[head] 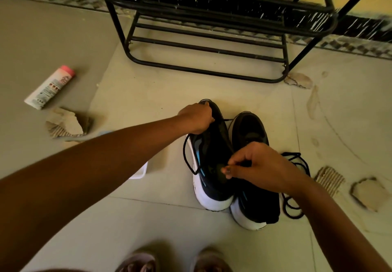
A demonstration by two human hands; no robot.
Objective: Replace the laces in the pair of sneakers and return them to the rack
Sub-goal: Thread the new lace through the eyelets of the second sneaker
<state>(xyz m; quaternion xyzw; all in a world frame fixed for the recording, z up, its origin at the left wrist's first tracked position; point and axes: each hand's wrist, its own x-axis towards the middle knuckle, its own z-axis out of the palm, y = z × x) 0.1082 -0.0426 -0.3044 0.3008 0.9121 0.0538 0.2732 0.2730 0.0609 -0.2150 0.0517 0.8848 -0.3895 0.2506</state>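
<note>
Floor (148,93): pale tiles; everything below lies or stands on it.
Rack (207,30): black metal bars, standing at the far side against the wall. No shoes show on the lower tiers in view.
Sneakers: a black pair with white soles, side by side between the person and the rack and well apart from it. The left sneaker (212,155) looks tipped slightly, and the right sneaker (250,127) touches it.
Long axis: both shoes run lengthwise away from the person, towards the rack.
Left hand (197,118): reaches to the far end of the left sneaker, fingers curled over its rim to steady it.
Right hand (258,167): hovers over the middle of the pair, thumb and forefinger pinching a black lace (186,159) at the left sneaker's eyelet area.
Lace path: a loop hangs out over that shoe's left side.
Loose lace (297,187): a black tangle on the floor, just right of the right sneaker.
Turning point: the eyelets lie directly under the right hand, which is the nearer one, so threading likely falls to it.
Stage: lacing appears to be under way and the return to the rack is not yet done.
Tube (49,87): white with a pink cap, lying far left.
Cardboard scraps (65,123): scattered on both sides.
</note>
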